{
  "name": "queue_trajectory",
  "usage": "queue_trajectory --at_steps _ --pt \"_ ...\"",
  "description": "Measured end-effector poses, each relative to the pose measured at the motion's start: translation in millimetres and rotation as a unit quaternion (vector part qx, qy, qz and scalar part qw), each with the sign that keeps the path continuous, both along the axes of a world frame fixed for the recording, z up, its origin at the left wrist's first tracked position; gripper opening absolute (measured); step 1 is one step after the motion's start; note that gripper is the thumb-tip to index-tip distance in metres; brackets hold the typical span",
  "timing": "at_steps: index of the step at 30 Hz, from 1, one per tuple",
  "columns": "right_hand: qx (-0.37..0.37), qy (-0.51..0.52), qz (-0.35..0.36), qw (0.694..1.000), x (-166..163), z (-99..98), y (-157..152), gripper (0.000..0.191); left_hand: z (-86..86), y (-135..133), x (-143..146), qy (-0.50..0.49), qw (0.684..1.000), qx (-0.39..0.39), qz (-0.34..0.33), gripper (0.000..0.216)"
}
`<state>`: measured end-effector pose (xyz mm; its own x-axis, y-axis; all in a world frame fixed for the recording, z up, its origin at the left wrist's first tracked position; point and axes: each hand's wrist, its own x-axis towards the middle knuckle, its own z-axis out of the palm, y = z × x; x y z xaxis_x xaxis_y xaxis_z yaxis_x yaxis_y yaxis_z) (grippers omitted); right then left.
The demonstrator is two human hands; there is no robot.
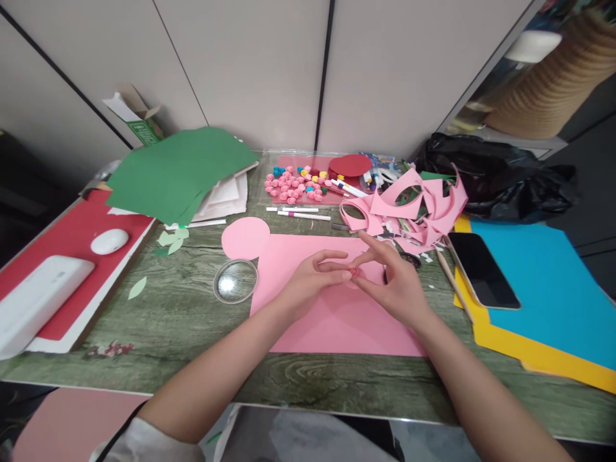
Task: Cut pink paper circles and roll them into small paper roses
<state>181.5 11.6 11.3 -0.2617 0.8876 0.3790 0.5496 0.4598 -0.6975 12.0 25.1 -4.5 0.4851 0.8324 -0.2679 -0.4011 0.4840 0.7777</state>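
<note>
Both hands meet above a pink paper sheet (308,327) on the table. Between their fingertips is a small rolled pink-red paper piece (355,272), much like a little rosette, partly hidden. My left hand (317,279) pinches it from the left, thumb and fingers closed. From the right, my right hand (394,282) grips it between thumb and fingers. At the sheet's upper left corner lies a pink paper circle (246,238), with a clear round lid or dish (235,281) just below. Black scissors (409,259) show in part behind my right hand.
Rolled paper rosettes (291,186) fill a clear tray at the back. Pink paper offcuts (409,199) pile up at right, near a phone (484,269) on blue paper (543,276). Green sheets (178,167) lie back left; a white device (45,301) rests on red paper (120,212).
</note>
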Motion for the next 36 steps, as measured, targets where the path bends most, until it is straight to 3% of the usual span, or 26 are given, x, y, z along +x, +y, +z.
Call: queue_trajectory --at_steps 5,9,19,30,33,36 --pt "0.014 0.013 0.001 1.000 -2 -0.7 -1 0.065 -3.1 -4 5 -0.031 0.999 -0.027 0.006 0.038" --pt "0.014 0.009 0.013 1.000 -1 -1.0 -1 0.064 -4.8 -4 5 -0.002 1.000 0.009 0.025 0.037" --pt "-0.018 0.011 0.075 0.997 3 2.8 1 0.070 2.9 7 -6 0.073 0.988 0.122 -0.064 0.037" --pt "0.102 -0.001 -0.005 0.995 -3 -3.4 -4 0.069 -5.9 -8 12 -0.090 0.993 -0.053 0.047 0.037" --pt "0.095 -0.008 0.001 0.995 -2 -3.6 -4 0.069 -6.0 -6 9 -0.058 0.997 -0.030 0.045 0.040" --pt "0.069 -0.005 0.024 0.997 2 -0.2 -2 0.071 -2.9 0 1 -0.007 1.000 0.016 -0.007 0.043"
